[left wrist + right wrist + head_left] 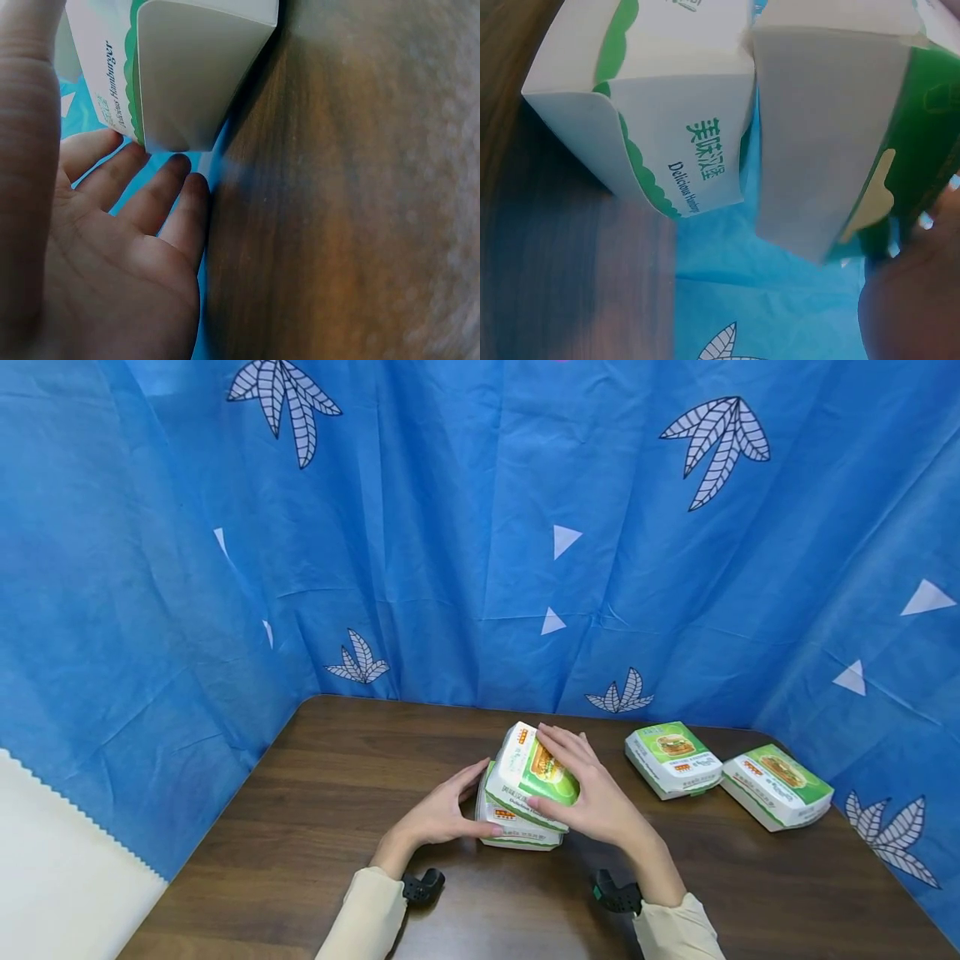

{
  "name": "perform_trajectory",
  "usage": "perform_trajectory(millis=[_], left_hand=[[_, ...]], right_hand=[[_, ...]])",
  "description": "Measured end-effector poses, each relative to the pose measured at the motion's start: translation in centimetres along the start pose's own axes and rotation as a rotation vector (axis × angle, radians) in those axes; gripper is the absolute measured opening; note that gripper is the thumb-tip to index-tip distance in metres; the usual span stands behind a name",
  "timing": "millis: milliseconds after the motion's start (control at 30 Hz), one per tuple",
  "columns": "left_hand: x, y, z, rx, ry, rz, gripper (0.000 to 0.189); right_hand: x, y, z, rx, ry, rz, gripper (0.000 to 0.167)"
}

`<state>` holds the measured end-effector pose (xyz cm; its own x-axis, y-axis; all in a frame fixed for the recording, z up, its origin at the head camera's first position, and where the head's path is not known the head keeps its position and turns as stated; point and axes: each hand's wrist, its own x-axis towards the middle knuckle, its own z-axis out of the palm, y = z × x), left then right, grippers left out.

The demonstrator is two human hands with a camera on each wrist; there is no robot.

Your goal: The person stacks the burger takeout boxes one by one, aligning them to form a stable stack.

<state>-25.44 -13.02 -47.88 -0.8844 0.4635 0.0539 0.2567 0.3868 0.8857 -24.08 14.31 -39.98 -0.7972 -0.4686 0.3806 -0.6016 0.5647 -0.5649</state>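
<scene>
Two white-and-green hamburger boxes lie one over the other at the table's middle. The upper hamburger box [517, 764] is tilted, its burger picture facing up and partly covered by fingers. My right hand [603, 797] grips it, thumb at the near side and fingers over the far right edge. Beneath it sits the lower hamburger box [517, 835], flat on the table. My left hand [438, 814] holds this one at its left end, thumb in front and fingertips behind. In the right wrist view a wedge-shaped gap opens between the lower box [682, 142] and the upper box [825, 135].
Two more hamburger boxes, one [673, 760] left of the other [778, 787], lie nearly corner to corner at the right rear of the brown wooden table [360, 760]. A blue patterned curtain [450, 527] hangs behind the table and along its sides.
</scene>
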Motion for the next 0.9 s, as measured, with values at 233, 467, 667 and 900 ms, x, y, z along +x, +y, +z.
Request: perform_trajectory(millis=[233,467,667,900], left_hand=[[0.2,-0.02,0.01,0.009,0.005,0.007,0.11],[0.14,-0.08,0.02,0.039,0.011,0.005,0.11],[0.24,-0.21,0.07,0.012,0.006,0.018,0.109],[0.37,-0.18,0.14,0.001,0.015,0.052,0.107]], right_hand=[[-0.13,0.08,-0.01,-0.016,-0.007,0.02,0.085],[-0.15,-0.03,0.04,0.012,-0.031,0.019,0.085],[-0.08,0.09,0.3,0.031,-0.045,0.029,0.084],[-0.04,0.33,0.54,0.031,-0.05,0.028,0.084]])
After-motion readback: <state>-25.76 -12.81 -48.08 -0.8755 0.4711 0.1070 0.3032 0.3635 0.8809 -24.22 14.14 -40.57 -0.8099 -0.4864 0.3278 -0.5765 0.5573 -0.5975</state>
